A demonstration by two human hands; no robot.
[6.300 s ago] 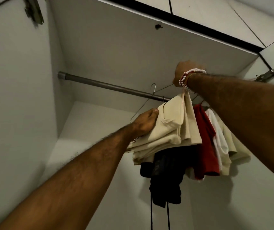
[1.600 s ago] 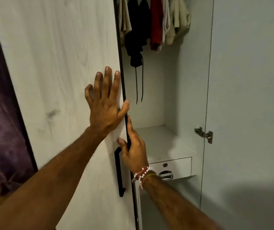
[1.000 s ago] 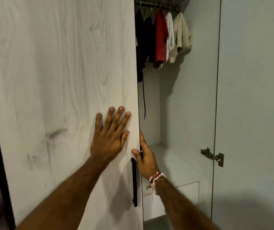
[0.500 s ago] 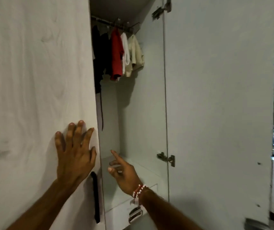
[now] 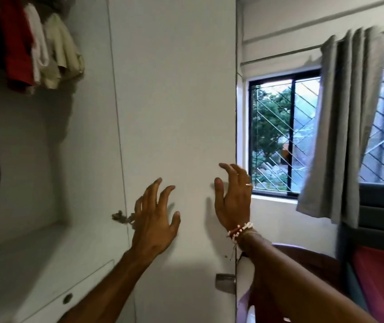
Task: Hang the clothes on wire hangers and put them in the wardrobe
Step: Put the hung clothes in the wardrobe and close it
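Bedroom wardrobe point(image 5: 23, 159) stands open; clothes point(image 5: 46, 50) hang in its top left corner.
Left hand point(image 5: 156, 217) and right hand point(image 5: 232, 199), both spread and empty, face the right door point(image 5: 174, 89); contact unclear. Advise flat palms, an even swing, fingers off the hinge point(image 5: 121, 216).

no legible txt or labels anywhere.

Left of the wardrobe door point(image 5: 174, 89): free room above the shelf point(image 5: 35, 252).
Upper left of door: clothes point(image 5: 53, 50) hang in the way.
Door's left edge: a hinge point(image 5: 121, 216) sticks out.
Right of door: curtain point(image 5: 340, 127) near.
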